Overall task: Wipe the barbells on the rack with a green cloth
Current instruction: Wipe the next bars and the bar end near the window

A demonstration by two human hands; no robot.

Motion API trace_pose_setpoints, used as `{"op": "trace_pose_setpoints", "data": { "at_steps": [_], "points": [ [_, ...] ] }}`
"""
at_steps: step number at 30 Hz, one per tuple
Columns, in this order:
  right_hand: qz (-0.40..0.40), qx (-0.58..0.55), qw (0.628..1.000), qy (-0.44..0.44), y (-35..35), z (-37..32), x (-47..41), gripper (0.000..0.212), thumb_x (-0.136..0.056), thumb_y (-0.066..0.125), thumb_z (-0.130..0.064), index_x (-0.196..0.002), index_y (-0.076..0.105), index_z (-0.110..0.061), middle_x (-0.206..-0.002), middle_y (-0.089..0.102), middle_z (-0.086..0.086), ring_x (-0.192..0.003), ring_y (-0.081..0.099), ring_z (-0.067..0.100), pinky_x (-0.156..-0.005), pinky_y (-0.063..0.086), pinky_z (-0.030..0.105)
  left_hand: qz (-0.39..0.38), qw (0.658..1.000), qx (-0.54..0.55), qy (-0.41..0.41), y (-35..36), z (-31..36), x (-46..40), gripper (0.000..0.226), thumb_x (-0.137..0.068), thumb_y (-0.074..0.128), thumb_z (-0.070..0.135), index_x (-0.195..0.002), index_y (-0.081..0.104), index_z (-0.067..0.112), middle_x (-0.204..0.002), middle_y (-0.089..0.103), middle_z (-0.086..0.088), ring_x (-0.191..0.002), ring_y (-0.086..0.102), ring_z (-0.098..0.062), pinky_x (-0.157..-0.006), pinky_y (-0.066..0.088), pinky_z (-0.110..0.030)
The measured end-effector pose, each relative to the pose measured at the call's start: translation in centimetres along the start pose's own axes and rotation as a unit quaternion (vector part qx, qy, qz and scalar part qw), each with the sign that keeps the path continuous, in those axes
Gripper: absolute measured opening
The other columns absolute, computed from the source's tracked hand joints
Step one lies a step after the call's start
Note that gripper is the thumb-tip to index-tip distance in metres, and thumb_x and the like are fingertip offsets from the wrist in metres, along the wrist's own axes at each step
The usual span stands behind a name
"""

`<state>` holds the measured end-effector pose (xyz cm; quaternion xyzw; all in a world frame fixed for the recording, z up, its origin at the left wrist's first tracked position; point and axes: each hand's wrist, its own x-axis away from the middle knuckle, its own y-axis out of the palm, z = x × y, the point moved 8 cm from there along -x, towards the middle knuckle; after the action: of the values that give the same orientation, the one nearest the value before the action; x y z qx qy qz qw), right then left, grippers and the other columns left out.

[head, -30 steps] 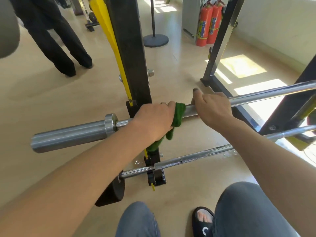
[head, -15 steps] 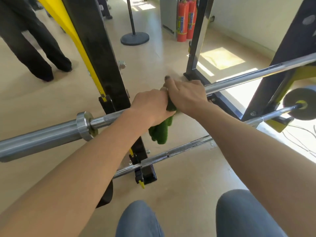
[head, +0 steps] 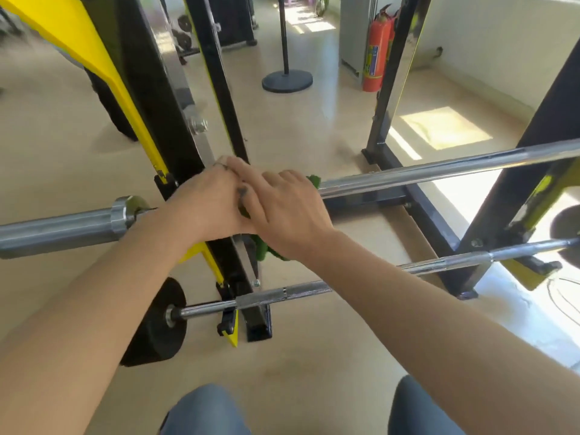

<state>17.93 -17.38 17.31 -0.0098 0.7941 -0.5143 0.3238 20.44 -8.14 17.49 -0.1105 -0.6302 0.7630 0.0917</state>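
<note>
Two bare hands meet in the middle of the view, on the top barbell (head: pixel 439 171) of the rack (head: pixel 150 98). The left hand (head: pixel 207 205) curls over the bar with its knuckles up, but what its fingers hold is hidden, so its grip cannot be told. The right hand (head: pixel 288 211) lies just beside it at 3 o'clock, touching it, and its fingers bend down over the green cloth (head: pixel 312 181). The cloth is wrapped on the bar under that hand — a bit peeks out past the fingers at 3 o'clock, and more hangs down below the palm at 6 o'clock. The shiny bar runs from 9 o'clock, where its fat sleeve (head: pixel 56 227) sticks out, up toward 3 o'clock. A second, thinner barbell (head: pixel 282 293) sits lower on the rack, toward 6 o'clock from the hands, with a black weight plate (head: pixel 153 324) on its end at 8 o'clock. A red fire extinguisher (head: pixel 375 51) stands by the wall at 1 o'clock, near a round black stand base (head: pixel 287 80) at 12 o'clock. Two blue-jeaned knees (head: pixel 204 409) show at the bottom edge.
</note>
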Motion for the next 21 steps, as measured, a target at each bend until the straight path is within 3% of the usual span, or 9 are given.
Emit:
{"op": "trace_pose_setpoints", "data": {
  "at_steps": [2, 5, 7, 15, 18, 21],
  "points": [
    [-0.011, 0.079, 0.997, -0.019, 1.2, 0.2, 0.8, 0.047, -0.105, 0.016, -0.041, -0.143, 0.039, -0.026, -0.091, 0.057, -0.002, -0.082, 0.051, 0.021, -0.083, 0.040, 0.036, -0.001, 1.000, -0.025, -0.001, 0.7, -0.4, 1.8, 0.049, -0.071, 0.075, 0.048, -0.106, 0.051, 0.025, -0.098, 0.056, 0.005, -0.080, 0.058, -0.011, -0.069, 0.051, -0.030],
    [-0.010, 0.133, 0.990, -0.052, 1.4, 1.3, 0.9, 0.037, -0.106, 0.022, -0.040, -0.104, 0.053, -0.020, -0.089, 0.054, -0.002, -0.078, 0.046, 0.020, -0.078, 0.039, 0.035, 0.019, 0.993, -0.112, -0.014, 1.8, 0.1, 2.2, 0.050, -0.074, 0.076, 0.051, -0.105, 0.048, 0.023, -0.099, 0.051, 0.006, -0.089, 0.055, -0.014, -0.070, 0.042, -0.028],
    [-0.022, 0.139, 0.989, -0.048, 0.7, 2.8, 0.8, 0.035, -0.106, 0.024, -0.039, -0.096, 0.052, -0.021, -0.086, 0.052, -0.003, -0.074, 0.042, 0.018, -0.077, 0.041, 0.034, 0.037, 0.988, -0.149, -0.028, 1.8, 1.2, 1.6, 0.043, -0.079, 0.073, 0.046, -0.098, 0.043, 0.023, -0.096, 0.051, 0.005, -0.086, 0.051, -0.016, -0.071, 0.038, -0.030],
    [-0.001, 0.218, 0.970, 0.112, -6.9, 17.3, 4.4, 0.046, -0.105, 0.015, -0.037, -0.079, 0.049, -0.020, -0.076, 0.058, -0.001, -0.071, 0.053, 0.024, -0.078, 0.044, 0.039, 0.083, 0.978, -0.171, -0.085, 2.6, 3.4, 0.0, 0.038, -0.088, 0.063, 0.052, -0.095, 0.040, 0.023, -0.084, 0.049, 0.005, -0.075, 0.050, -0.016, -0.074, 0.048, -0.036],
    [0.022, 0.210, 0.966, 0.148, -6.3, 15.3, 3.5, 0.049, -0.105, 0.018, -0.034, -0.077, 0.056, -0.019, -0.074, 0.061, 0.002, -0.068, 0.051, 0.026, -0.073, 0.038, 0.037, 0.077, 0.977, -0.173, -0.098, 2.7, 3.2, 0.0, 0.041, -0.084, 0.067, 0.052, -0.099, 0.043, 0.021, -0.087, 0.048, 0.005, -0.079, 0.050, -0.016, -0.078, 0.047, -0.037],
    [-0.023, 0.177, 0.980, 0.083, -3.4, 9.2, 1.5, 0.038, -0.102, 0.028, -0.032, -0.076, 0.052, -0.020, -0.069, 0.055, 0.000, -0.062, 0.046, 0.021, -0.067, 0.038, 0.034, 0.080, 0.976, -0.174, -0.106, 2.7, 3.0, -0.1, 0.046, -0.078, 0.072, 0.053, -0.095, 0.042, 0.022, -0.087, 0.049, 0.005, -0.079, 0.051, -0.018, -0.078, 0.045, -0.038]
  ]
}}
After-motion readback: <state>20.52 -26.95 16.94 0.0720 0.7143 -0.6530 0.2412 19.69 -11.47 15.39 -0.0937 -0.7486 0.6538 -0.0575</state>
